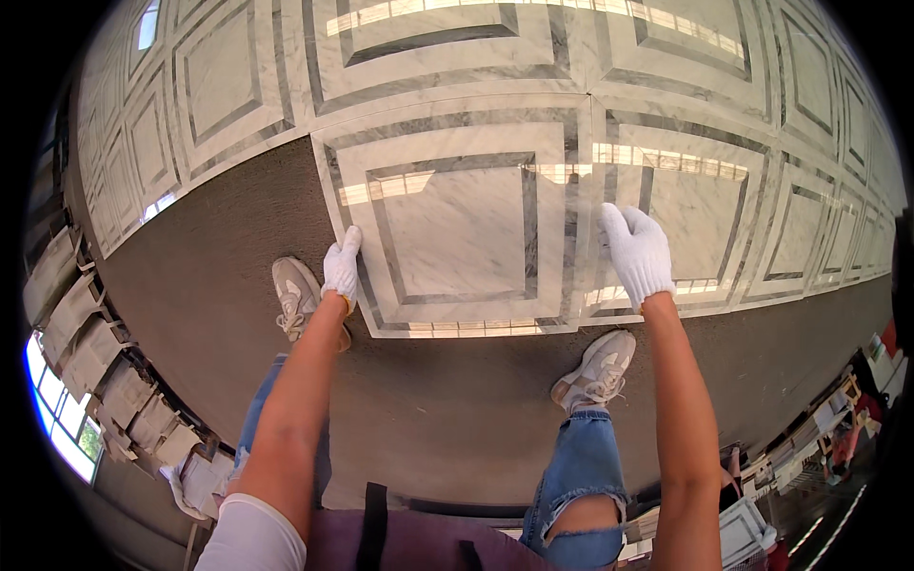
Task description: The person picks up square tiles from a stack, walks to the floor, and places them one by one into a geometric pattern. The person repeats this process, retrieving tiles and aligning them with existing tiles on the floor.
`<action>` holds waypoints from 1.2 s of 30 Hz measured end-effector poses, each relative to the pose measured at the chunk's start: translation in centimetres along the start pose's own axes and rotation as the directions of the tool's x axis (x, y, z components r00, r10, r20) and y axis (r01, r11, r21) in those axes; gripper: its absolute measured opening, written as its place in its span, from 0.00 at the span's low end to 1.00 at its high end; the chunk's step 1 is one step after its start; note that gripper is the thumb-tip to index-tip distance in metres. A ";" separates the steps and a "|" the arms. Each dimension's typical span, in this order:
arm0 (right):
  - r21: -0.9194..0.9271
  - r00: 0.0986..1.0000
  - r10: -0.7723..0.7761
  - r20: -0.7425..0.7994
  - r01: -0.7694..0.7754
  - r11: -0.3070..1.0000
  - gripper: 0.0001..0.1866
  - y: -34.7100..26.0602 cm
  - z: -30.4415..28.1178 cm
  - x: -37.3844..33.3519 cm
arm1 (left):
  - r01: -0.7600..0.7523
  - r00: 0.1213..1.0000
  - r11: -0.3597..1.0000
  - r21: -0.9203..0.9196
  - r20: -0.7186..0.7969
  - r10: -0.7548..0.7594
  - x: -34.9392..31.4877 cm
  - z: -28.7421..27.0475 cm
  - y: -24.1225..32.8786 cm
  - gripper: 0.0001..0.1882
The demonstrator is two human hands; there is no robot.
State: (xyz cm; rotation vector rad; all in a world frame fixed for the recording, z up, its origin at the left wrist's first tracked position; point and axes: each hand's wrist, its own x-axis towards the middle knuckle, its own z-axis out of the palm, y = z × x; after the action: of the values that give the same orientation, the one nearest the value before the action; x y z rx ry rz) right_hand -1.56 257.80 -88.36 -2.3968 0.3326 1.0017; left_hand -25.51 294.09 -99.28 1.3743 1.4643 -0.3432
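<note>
At the far left, stacked packages (90, 333) stand beyond the bare grey-brown floor (209, 224), apparently kept to the side so that the floor area is free for access. The left shoe (297, 290) is planted on this floor, just beside the left edge of the central marble panel (452, 233). The left hand (341, 269), in a white knit glove, is at that same edge, with thumb extended and fingers close together. Whether the fingers grip the edge or only press against it cannot be told. This side is likely used because no neighbouring panel obstructs it.

The central panel lies flat, face up, between the two hands, its dark frame inlay aligned roughly with the panels beyond. Its near edge faces the person. The right shoe (600, 366) is on the floor just off that edge; the wide stance presumably gives balance while bending and keeps weight off the marble.

The right hand (636, 249), also gloved, is half-curled over the right-hand panel (700, 205), near the seam. No object is visible in it; contact with the surface cannot be confirmed. Because the two panels adjoin here, this side appears reachable only from above.
</note>
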 end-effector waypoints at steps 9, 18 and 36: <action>0.178 0.744 0.503 0.439 -0.621 0.764 0.31 14.9 7.0 -7.5 | -0.041 0.992 0.523 0.851 -0.027 0.123 -2.2 1.2 4.9 0.39; 0.321 0.435 0.606 0.666 -0.900 0.293 0.49 11.6 11.3 -7.7 | -0.311 0.899 0.226 0.923 0.209 0.384 -2.1 -1.2 5.3 0.22; 0.688 0.591 0.543 0.596 -0.725 0.034 0.49 12.9 13.9 -9.8 | -0.214 0.971 0.866 0.452 0.006 0.237 -0.4 0.6 7.9 0.26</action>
State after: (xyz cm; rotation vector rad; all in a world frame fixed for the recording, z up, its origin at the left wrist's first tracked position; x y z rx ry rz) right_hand -21.82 254.86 -94.32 -0.9833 1.5834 0.9365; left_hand -18.60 295.77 -95.86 1.9218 1.2889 -0.5225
